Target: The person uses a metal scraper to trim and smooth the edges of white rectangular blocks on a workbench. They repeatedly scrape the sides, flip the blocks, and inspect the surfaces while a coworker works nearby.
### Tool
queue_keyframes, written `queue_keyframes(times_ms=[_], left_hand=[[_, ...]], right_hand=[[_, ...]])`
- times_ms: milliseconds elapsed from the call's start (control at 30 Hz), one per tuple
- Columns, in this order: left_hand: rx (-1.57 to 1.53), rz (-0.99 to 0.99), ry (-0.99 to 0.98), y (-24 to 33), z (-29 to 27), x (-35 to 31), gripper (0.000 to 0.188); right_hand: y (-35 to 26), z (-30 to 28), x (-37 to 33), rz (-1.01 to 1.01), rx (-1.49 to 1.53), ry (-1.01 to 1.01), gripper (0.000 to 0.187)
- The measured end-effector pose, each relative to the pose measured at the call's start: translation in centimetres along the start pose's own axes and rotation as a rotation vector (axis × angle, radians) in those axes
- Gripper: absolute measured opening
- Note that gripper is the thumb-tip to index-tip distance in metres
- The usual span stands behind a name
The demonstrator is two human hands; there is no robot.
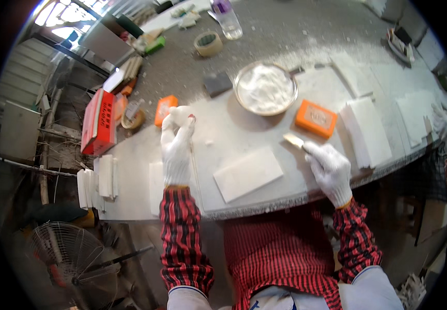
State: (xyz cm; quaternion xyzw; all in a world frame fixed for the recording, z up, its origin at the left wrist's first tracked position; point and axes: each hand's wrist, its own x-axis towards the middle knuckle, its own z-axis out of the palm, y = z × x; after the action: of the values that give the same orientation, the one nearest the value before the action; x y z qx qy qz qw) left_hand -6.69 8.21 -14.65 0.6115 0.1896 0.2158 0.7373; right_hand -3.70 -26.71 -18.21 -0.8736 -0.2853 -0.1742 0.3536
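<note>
My left hand, in a white knit glove, is over the worktop beside a small orange block. Its fingers are curled together, with a small reddish spot at the tips; what they hold, if anything, I cannot make out. In my gloved right hand is a small putty knife, its pale blade pointing left. Between my hands a white rectangular tile lies flat and slightly turned. Beyond it stands a round metal bowl heaped with white powder or paste. Another orange block lies just beyond the putty knife.
A stack of white tiles stands to the right, and more tiles stand at the left edge near a red box. Farther back are a tape roll and a bottle. Another person's gloved hand is at far right.
</note>
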Motion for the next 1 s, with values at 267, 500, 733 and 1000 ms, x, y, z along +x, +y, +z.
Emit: queue_keyframes(times_ms=[267, 500, 733, 1000], left_hand=[[1.077, 0.294, 0.241, -6.0, 0.9, 15.3, 0.042], [1.175, -0.019, 0.192, -6.8, -0.3, 14.6, 0.066], [0.913, 0.173, 0.099, -4.3, -0.5, 6.9, 0.110], [1.064, 0.085, -0.351, -0.5, -4.3, -12.1, 0.126]], right_hand=[[-0.1, -1.0, 0.2, 0.041, -0.008, 0.017, 0.028], [-0.5, -0.4, 0.0, 0.014, -0.012, -0.013, 0.025], [-0.2, -0.5, -0.4, 0.009, -0.024, -0.001, 0.024], [-0.1, -0.1, -0.4, -0.003, 0.034, 0.032, 0.025]])
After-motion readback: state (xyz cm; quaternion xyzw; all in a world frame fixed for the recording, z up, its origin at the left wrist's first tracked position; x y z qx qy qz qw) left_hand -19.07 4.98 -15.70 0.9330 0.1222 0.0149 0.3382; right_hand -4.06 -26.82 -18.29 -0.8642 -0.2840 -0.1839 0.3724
